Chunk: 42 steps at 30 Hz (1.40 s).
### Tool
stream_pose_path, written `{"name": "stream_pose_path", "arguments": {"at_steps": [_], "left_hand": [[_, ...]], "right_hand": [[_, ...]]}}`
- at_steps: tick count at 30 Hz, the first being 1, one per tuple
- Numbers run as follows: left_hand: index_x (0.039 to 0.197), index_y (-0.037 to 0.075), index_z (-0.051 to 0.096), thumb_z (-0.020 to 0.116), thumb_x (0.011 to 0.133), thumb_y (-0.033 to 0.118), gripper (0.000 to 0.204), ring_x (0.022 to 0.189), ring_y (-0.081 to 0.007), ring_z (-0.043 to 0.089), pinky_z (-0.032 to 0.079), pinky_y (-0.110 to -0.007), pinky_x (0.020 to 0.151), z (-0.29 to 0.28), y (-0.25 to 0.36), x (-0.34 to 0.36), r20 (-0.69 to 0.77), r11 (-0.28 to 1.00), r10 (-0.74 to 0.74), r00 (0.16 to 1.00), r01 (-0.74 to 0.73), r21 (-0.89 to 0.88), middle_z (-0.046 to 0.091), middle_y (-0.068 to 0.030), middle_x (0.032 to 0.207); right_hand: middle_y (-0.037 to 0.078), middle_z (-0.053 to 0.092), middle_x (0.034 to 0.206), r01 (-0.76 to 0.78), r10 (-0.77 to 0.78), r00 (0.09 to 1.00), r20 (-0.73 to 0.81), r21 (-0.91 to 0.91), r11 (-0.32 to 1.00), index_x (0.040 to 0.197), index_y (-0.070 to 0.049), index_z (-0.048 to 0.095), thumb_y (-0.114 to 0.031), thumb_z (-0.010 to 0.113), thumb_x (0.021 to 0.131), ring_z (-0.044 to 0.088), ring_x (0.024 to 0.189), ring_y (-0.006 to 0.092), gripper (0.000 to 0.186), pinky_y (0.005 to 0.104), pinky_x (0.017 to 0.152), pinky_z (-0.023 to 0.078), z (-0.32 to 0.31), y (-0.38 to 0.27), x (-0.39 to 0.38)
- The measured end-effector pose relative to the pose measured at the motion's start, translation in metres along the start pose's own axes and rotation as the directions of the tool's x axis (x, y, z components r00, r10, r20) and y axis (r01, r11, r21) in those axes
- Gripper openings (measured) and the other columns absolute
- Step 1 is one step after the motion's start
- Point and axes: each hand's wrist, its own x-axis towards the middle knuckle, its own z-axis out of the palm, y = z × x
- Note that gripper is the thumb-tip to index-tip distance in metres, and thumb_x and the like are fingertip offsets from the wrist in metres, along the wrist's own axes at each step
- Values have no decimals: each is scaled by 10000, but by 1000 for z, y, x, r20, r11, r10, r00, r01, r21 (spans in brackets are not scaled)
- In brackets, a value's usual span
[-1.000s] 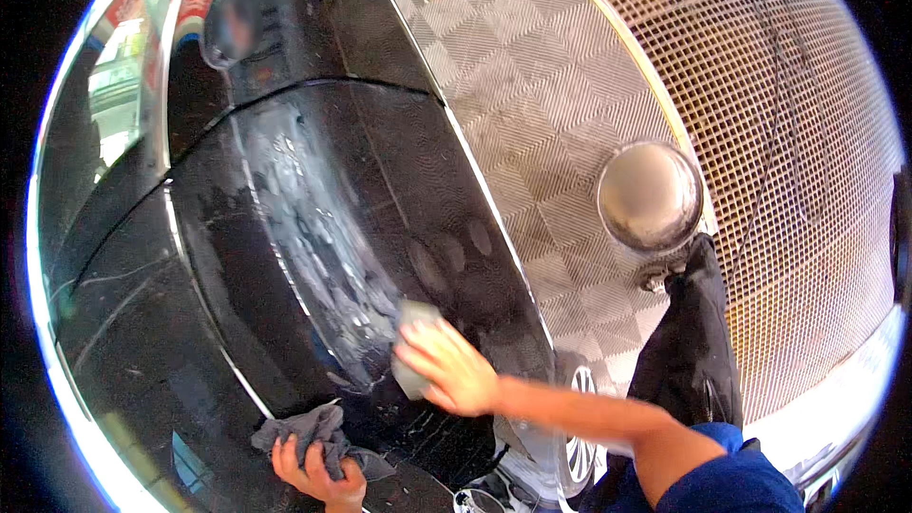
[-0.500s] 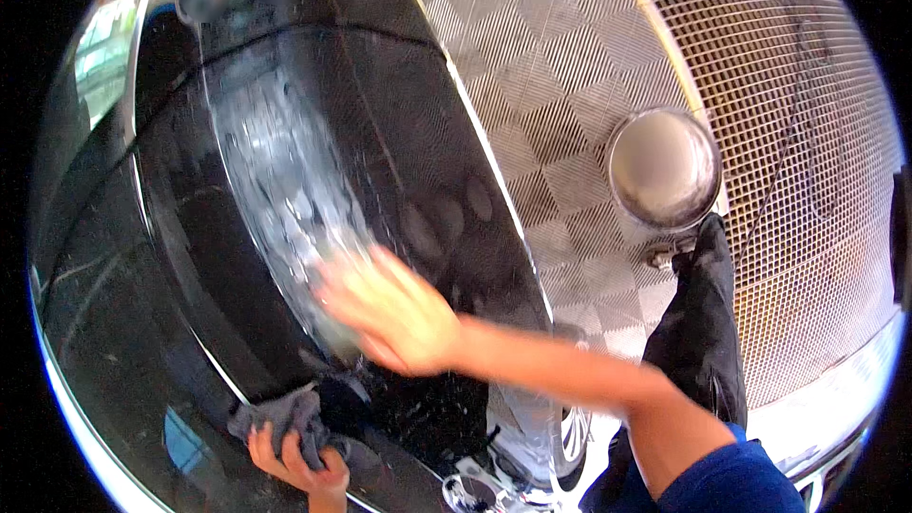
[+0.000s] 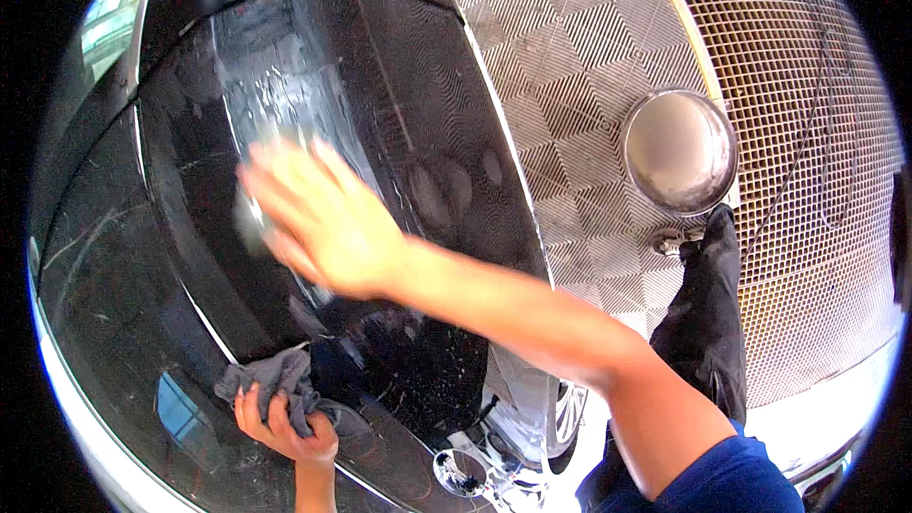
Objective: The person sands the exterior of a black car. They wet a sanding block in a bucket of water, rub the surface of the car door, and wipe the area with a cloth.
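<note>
The wet black car door (image 3: 446, 266) fills the left half of the view, with shiny streaks of liquid along its upper part. My right hand (image 3: 332, 223) lies flat over those streaks, arm stretched across from the lower right. Under its fingers shows the edge of a pale, greenish pad (image 3: 252, 228), too smeared by motion to tell its kind. Lower left, my left hand (image 3: 290, 427) has its fingers curled round a crumpled dark grey cloth (image 3: 271, 380), resting at the lower edge of the car window (image 3: 123, 342).
On the checkered floor tiles (image 3: 560, 133) to the right stands a round metal bowl (image 3: 679, 152), near my shoe (image 3: 670, 242) and black trouser leg. Past it runs a floor grating (image 3: 807, 180) with a thin dark cable. Car wheel (image 3: 568, 418) at the bottom.
My right hand has slid up and left along the door with the pale pad. The left hand stays on the cloth. The whole view has shifted slightly.
</note>
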Motion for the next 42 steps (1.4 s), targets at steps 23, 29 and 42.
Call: {"name": "stream_pose_path", "arguments": {"at_steps": [23,29,42], "left_hand": [[1145,-1,639,592,833,59,322,1315,-460,485,355,-612,1127,-22,46,40,27,956,-289,957,288,50,564,-238,1370],[1067,3,684,641,767,25,304,1239,-388,566,416,-518,1110,57,269,111,170,634,-542,823,533,-561,597,-199,1323],[1272,-1,681,662,897,165,410,998,-238,665,514,-386,919,510,748,203,977,-766,-48,209,620,-171,727,-111,1154]], "right_hand": [[130,515,1523,-542,454,738,499,38,839,1467,-131,554,-237,577,981,525,1387,339,497,457,1131,458,-142,63,-29],[210,677,1346,-863,962,243,125,-425,273,1431,-128,622,-243,585,975,635,1260,388,472,482,1074,500,-360,186,-209],[273,651,1312,-689,839,543,-27,-585,427,1342,-45,619,-145,514,973,602,1215,486,397,543,1054,465,-439,493,-337]]}}
